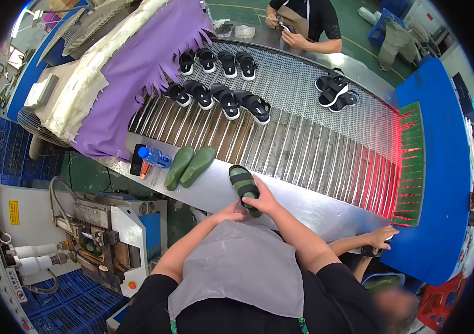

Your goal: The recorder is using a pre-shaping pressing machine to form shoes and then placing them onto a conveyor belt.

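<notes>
My right hand [263, 199] grips a dark strapped sandal upper [242, 181] on a green shoe last, its thumb and fingers on opposite sides. Just left of its lower end, my left hand [233, 212] is closed with its fingers curled; what lies in them is hidden. Both hands are over the near metal ledge [298, 195] of a conveyor. Two bare green shoe lasts [179, 168] lie side by side on that ledge, to the left of the sandal.
A blue-capped bottle [153, 157] lies beside the lasts. Black sandals [226, 103] stand in rows on the roller conveyor [304, 145], with more at right. A green fringed curtain [409, 167] glows red. One co-worker's hands [295, 38] work across the belt; another's hand [380, 237] is near right.
</notes>
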Motion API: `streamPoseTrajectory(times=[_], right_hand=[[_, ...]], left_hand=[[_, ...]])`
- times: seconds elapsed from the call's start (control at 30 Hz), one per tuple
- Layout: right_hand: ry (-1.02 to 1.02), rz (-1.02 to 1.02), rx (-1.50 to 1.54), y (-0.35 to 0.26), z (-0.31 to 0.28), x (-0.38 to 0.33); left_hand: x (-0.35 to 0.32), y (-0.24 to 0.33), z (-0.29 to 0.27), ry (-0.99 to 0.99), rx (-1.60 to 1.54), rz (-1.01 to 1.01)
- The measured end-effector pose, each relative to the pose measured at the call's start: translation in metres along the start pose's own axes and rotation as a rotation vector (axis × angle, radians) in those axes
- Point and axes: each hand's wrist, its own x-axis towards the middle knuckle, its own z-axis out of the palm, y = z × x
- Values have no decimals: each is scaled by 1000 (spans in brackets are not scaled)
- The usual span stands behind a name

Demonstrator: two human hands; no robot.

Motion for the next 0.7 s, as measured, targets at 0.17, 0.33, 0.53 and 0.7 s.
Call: streamPoseTrajectory(times=[0.17,0.33,0.53,0.7], right_hand=[[288,1,-455,8,11,-38],[380,79,-434,31,35,-35],[440,61,-248,60,34,-3],[257,47,-149,21,45,-26]], left_hand=[[-46,-83,-5,245,731,-237],[-155,-166,-11,507,704,-233],[-232,-164,19,790,284,-253],[-243,-67,24,979,-25,-101]])
